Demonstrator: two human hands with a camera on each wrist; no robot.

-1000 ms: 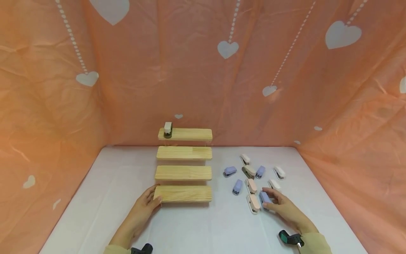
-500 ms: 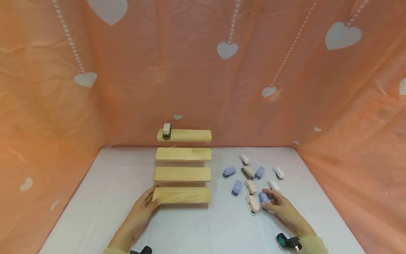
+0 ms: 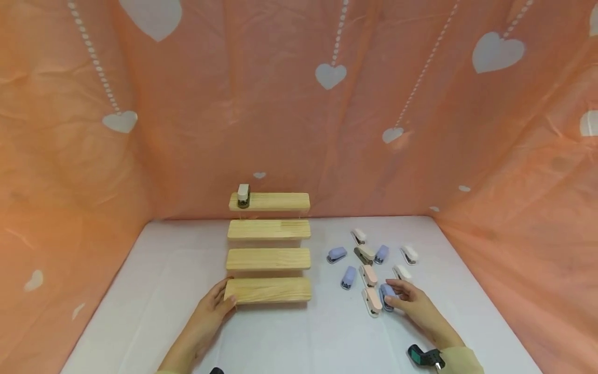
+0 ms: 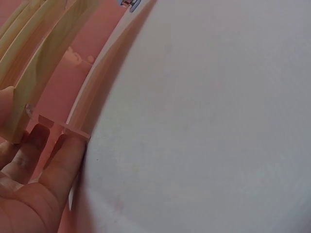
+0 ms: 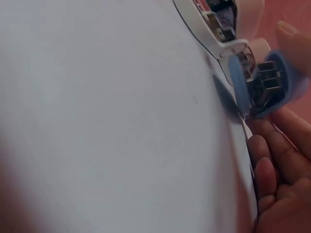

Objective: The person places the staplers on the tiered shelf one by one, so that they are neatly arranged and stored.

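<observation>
At lower right, the right hand (image 3: pixel 413 304) pinches a blue stapler (image 3: pixel 385 295), best lifted clear of the pink stapler (image 3: pixel 373 298); lower left, the left hand (image 3: pixel 210 307) grips the rack (image 3: pixel 268 290).

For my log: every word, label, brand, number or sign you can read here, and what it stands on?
None can be read.
Blue-purple stapler in the right hand: no lettering can be made out.
Wrist device: too small to read.
Backdrop: hearts and dotted strings, no words.
</observation>
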